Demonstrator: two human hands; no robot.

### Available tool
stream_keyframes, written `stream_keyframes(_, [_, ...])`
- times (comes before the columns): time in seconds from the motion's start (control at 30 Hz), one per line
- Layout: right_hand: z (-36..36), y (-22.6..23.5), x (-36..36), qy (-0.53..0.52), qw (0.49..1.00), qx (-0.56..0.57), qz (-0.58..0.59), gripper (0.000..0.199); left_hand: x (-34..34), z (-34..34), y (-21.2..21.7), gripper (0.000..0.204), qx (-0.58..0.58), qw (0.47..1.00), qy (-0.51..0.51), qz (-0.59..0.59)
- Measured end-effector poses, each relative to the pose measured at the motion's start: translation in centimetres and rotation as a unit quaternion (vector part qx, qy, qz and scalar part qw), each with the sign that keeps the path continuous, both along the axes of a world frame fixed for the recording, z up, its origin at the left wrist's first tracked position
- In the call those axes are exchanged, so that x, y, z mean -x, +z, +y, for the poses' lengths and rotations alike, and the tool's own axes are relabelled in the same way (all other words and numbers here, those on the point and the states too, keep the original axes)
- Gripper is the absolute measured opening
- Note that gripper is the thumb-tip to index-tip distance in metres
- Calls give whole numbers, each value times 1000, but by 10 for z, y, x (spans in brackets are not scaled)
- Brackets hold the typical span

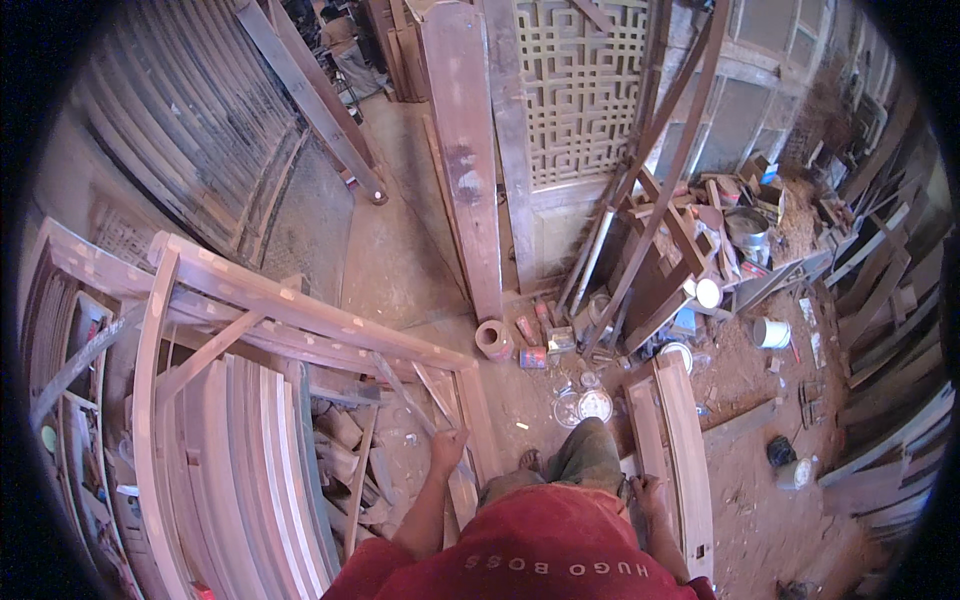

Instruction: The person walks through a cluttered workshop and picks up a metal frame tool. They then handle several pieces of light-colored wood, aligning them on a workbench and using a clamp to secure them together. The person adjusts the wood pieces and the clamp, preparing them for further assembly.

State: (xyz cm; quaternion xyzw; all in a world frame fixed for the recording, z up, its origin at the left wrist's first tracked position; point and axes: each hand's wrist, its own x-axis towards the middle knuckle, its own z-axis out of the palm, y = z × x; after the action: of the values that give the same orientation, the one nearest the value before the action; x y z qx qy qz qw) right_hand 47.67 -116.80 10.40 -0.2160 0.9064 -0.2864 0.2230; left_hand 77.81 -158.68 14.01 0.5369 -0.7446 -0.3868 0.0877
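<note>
Dusty floor (745,510) bears timber (688,455) beside the right hand (650,492).

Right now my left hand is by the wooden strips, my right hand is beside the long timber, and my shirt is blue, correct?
Not quite: your shirt is red, not blue, as the head view shows. Your left hand is by the wooden strips and your right hand beside the long timber.

Both arms bent, hands on either side of the body.
The left forearm (422,505) slants forward and inward, the left hand (450,450) set farther ahead with fingers curled in; the right forearm (662,530) angles forward too, the right hand (648,491) beside the right thigh (588,462), fingers bent, the inside of each grip too small to make out.
</note>
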Motion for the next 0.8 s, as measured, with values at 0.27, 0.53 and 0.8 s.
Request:
stream_keyframes(0.27, [-140,-8,158,162,987,-7,-13,32,-34,65,-77,74,-64,957,-114,-258])
stream_keyframes(0.53, [-249,-125,325,265,963,-6,56,34,14,112,-67,68,-102,942,170,-272])
stream_keyframes(0.8, [-294,-162,407,237,969,57,-33,44,106,96,-42,55,-147,923,356,-14])
